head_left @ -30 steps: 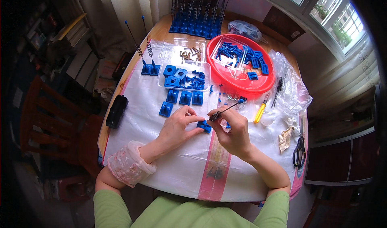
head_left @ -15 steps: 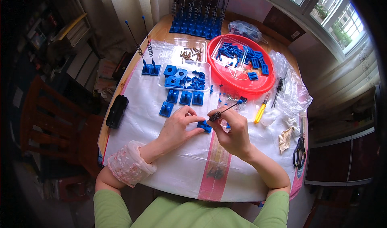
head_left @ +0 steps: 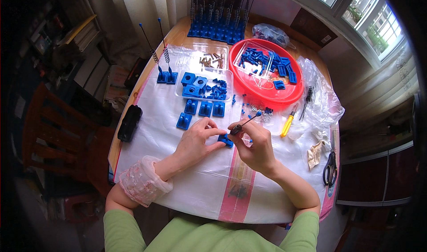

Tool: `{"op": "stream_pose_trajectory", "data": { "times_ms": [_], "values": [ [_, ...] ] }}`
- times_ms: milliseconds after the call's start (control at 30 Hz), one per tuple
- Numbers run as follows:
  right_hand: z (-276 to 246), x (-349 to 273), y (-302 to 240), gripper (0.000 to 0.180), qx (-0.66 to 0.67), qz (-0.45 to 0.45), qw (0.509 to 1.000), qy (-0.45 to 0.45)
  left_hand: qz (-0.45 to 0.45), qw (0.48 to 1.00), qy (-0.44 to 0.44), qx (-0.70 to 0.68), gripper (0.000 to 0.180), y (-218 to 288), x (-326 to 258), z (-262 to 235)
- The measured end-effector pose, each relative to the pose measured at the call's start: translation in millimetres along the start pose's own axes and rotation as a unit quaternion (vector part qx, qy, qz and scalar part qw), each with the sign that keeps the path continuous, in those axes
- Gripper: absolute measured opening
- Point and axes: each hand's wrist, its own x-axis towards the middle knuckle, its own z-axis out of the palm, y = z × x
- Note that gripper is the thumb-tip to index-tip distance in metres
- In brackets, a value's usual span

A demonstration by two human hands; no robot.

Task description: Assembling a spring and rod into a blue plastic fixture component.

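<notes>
The person's left hand has thumb and fingers closed around the edge of a blue base, which sits on the white sheet covering the worktop. The right hand pinches a black spring just beside it; from here I can't tell whether the two touch. The spring's rod slants toward 2 o'clock, ending in a blue tip. Reckoned from that base, four blue blocks lie near 11 o'clock, a red basin of blue parts at 1, a yellow screwdriver between 2 and 3, and a black case at 9.
</notes>
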Motion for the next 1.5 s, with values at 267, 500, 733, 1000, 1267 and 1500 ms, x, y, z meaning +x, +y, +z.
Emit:
{"op": "stream_pose_trajectory", "data": {
  "times_ms": [267,500,733,1000,1267,1500],
  "values": [
    [1,0,1,0.02,0.0,0.002,1.0,-0.004,-0.003,1.0,-0.007,-0.001,0.034,-1,0,0],
    [-3,1,-2,0.022,-0.003,0.007,1.0,0.006,0.002,1.0,-0.004,0.003,0.034,-1,0,0],
    [-11,4,-11,0.024,-0.006,0.016,1.0,0.017,-0.003,1.0,-0.009,0.002,0.035,0,0,0],
    [-7,4,-8,0.018,0.005,-0.015,1.0,0.016,0.004,1.0,-0.005,0.011,0.034,-1,0,0],
    [-6,2,-6,0.022,-0.003,0.013,1.0,0.013,-0.005,1.0,-0.005,0.001,0.032,0,0,0],
    [-4,4,-5,0.017,0.007,-0.013,1.0,0.015,0.0,1.0,-0.001,0.003,0.032,-2,0,1]
  ]
}}
